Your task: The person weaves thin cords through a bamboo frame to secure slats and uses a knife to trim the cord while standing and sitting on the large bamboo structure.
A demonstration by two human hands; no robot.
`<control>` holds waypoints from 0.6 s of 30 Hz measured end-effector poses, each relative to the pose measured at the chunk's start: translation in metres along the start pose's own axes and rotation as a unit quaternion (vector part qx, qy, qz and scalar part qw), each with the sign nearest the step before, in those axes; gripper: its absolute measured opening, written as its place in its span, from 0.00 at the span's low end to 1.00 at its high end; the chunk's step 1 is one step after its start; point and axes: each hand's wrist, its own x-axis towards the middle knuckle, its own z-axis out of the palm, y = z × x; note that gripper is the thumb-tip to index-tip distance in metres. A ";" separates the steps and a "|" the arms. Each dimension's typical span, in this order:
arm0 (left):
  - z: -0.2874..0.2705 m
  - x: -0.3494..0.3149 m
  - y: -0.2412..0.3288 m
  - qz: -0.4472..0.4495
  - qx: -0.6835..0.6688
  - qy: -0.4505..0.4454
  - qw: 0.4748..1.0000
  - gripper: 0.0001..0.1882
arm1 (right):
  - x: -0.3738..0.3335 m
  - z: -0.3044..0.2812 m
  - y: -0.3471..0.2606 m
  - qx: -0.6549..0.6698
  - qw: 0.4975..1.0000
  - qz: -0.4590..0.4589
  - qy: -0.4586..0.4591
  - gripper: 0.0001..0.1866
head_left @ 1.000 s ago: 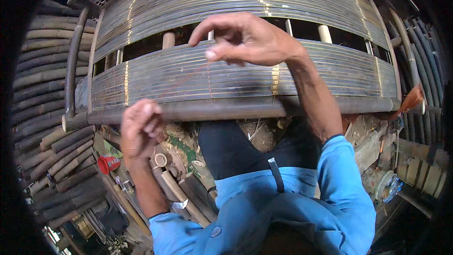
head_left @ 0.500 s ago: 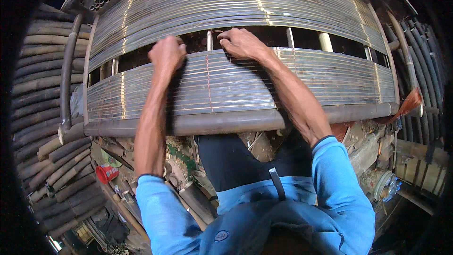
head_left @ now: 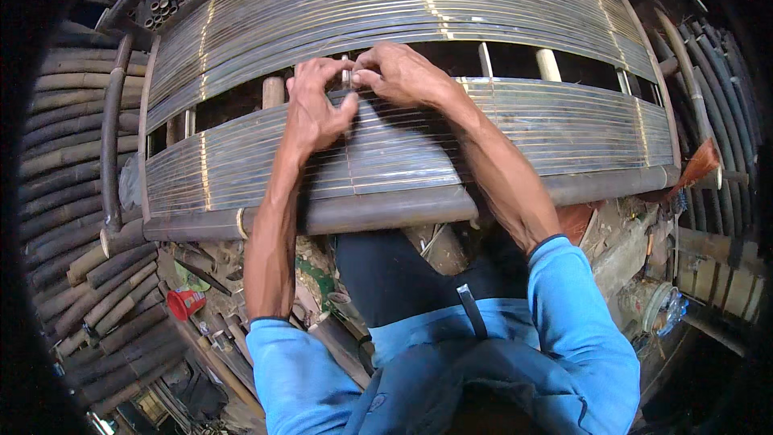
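Observation:
Both my hands meet over the gap in a long bamboo bench, at the far edge of its near slat panel. My left hand has its thumb spread from the bent fingers, which reach toward a pale crosspiece in the gap. Beside it, my right hand is closed, thumb against curled fingers. Whatever sits in that pinch is too small or hidden to make out. A thin reddish cord line runs down the near panel just below my hands.
Beyond the gap lies the far slat panel, bound with pale lashings. A thick bamboo rail edges the bench toward me. Bamboo poles are stacked at left. A red cup and a clear plastic container are on the ground.
My left hand has moved right to meet my right hand, and its thumb has spread from the fingers. My right hand has shifted slightly left and curled more.

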 end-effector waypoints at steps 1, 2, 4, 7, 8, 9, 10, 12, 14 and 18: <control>-0.005 -0.006 0.014 -0.010 0.033 -0.001 0.999 0.19 | -0.004 -0.006 -0.005 -0.030 0.997 -0.064 0.002 0.15; -0.006 -0.011 0.016 0.037 0.063 0.016 0.997 0.16 | -0.009 -0.011 -0.011 -0.059 0.990 -0.129 0.002 0.14; -0.018 -0.020 0.028 0.058 0.095 0.029 0.993 0.10 | -0.021 -0.015 -0.019 -0.052 0.991 -0.122 -0.004 0.13; -0.049 -0.039 0.039 0.009 0.031 0.023 0.999 0.08 | -0.027 -0.013 -0.023 0.028 0.980 -0.186 0.059 0.16; -0.063 -0.050 0.041 0.010 0.031 0.023 0.999 0.08 | -0.028 -0.014 -0.020 0.028 0.980 -0.187 0.059 0.16; -0.081 -0.063 0.044 -0.073 -0.138 0.037 0.987 0.12 | -0.028 -0.018 -0.016 0.072 0.989 -0.113 0.062 0.18; -0.103 -0.077 0.051 -0.154 -0.298 0.051 0.941 0.16 | -0.027 -0.022 -0.013 0.118 0.990 -0.042 0.064 0.20; -0.135 -0.092 0.069 -0.120 -0.423 0.083 0.894 0.19 | -0.025 -0.021 0.026 0.018 0.992 0.026 0.122 0.27; -0.171 -0.118 0.074 -0.072 -0.515 0.086 0.849 0.20 | -0.022 -0.013 0.044 -0.020 0.993 0.106 0.055 0.29; -0.210 -0.143 0.117 -0.087 -0.490 0.067 0.865 0.23 | -0.024 -0.010 0.044 -0.072 0.983 0.166 0.013 0.31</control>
